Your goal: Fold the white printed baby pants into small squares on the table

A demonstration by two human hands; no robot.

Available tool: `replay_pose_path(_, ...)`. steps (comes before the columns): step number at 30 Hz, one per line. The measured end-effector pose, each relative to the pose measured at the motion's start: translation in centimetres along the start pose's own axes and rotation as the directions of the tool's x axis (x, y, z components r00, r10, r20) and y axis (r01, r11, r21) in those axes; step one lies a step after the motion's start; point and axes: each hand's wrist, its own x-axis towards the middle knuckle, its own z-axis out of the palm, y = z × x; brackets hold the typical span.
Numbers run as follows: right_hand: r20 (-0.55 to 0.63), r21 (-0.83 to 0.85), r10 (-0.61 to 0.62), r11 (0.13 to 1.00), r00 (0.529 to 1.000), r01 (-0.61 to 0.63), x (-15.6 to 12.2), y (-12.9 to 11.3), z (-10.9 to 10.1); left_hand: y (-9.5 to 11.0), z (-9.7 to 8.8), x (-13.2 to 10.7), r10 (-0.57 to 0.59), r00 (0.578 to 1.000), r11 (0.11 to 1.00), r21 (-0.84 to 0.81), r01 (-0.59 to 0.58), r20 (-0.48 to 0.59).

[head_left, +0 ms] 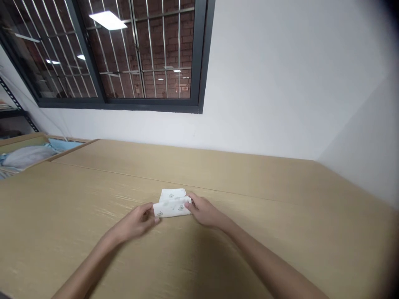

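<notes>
A small white cloth (173,207) with scattered grey-green prints lies partly folded over on the tan table (93,224). Its back part rests flat, and the nearer part forms a folded band. At the band's left end, my left hand (139,222) is closed, pinching the edge between thumb and fingers. My right hand (202,209) grips the other end, the thumb on top and the fingers partly hidden behind the fabric.
An open box (59,155) holding pale blue and white soft items stands at the far left. Behind the table runs a white wall (264,83) with a dark-framed barred window (199,79). A seam crosses the tabletop beyond the cloth.
</notes>
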Motion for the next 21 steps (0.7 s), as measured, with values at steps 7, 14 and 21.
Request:
replay_pose_path(7, -0.161, -0.038, 0.136, 0.989, 0.977, -0.144, 3.5, 0.5, 1.1, -2.1, 0.5, 4.2, -0.084, 0.98, 0.972, 0.204, 0.121, -0.182)
replay_pose_path(14, -0.305, -0.049, 0.192, 0.975, 0.933, -0.217, 5.2, 1.9, 2.7, -1.0, 1.2, 6.4, -0.213, 0.943, 0.812, 0.491, 0.316, -0.255)
replay_pose_path(21, -0.466, -0.143, 0.127, 0.966, 0.876, -0.216, 4.8, 1.1, 3.6, 2.7, 3.2, 6.4, -0.082, 0.911, 0.699, 0.629, 0.341, -0.403)
